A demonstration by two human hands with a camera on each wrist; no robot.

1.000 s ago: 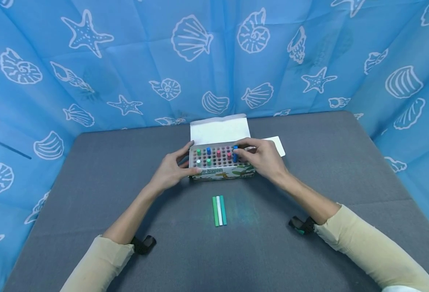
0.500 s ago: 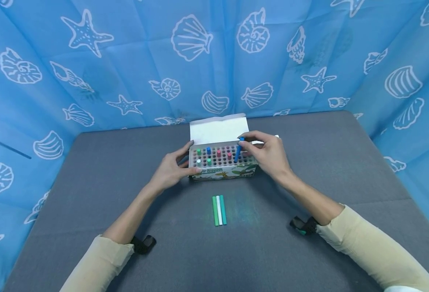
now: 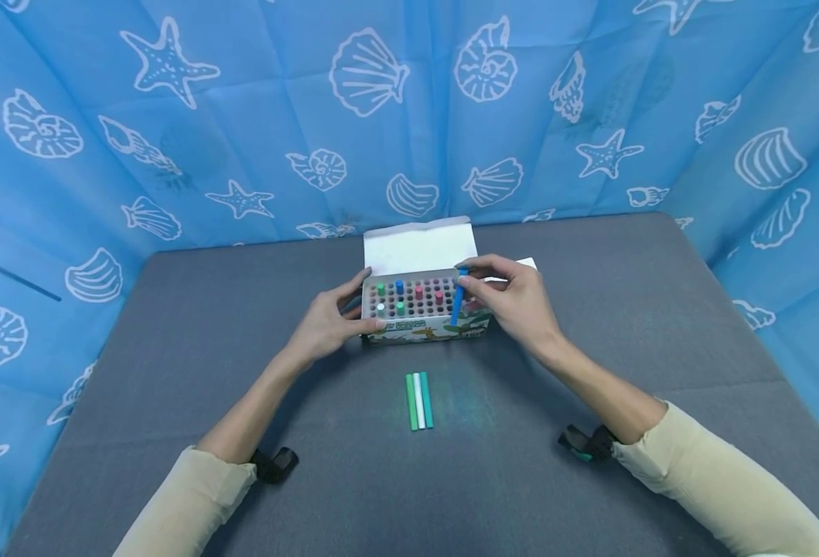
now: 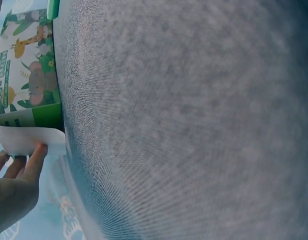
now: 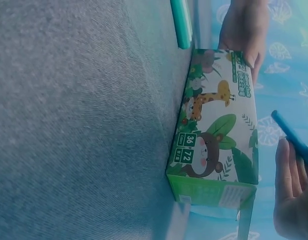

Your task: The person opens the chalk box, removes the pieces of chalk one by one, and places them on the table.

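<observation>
My right hand [image 3: 518, 300] pinches a blue chalk stick [image 3: 458, 300] by its upper end, above the right part of an open cardboard box [image 3: 424, 330]. The stick tilts slightly, its lower end overlapping the box's front edge in the head view. In the right wrist view the blue chalk stick [image 5: 289, 131] stands clear above the box top. My left hand [image 3: 322, 323] holds the box's left end, thumb at the front and fingers toward the back. Several green, blue, red and white chalk sticks poke up from the holed tray [image 3: 409, 299] inside.
In front of the box, a light green [image 3: 411, 402], a white [image 3: 419, 401] and a teal chalk stick [image 3: 426, 400] lie side by side on the grey cloth [image 3: 381, 495]. The lid [image 3: 419, 247] stands raised behind. A patterned blue curtain [image 3: 409, 116] hangs beyond the table.
My right hand has drawn the blue chalk stick up out of its hole, and its lower end has come toward the box's front edge. The left hand stays in place.
</observation>
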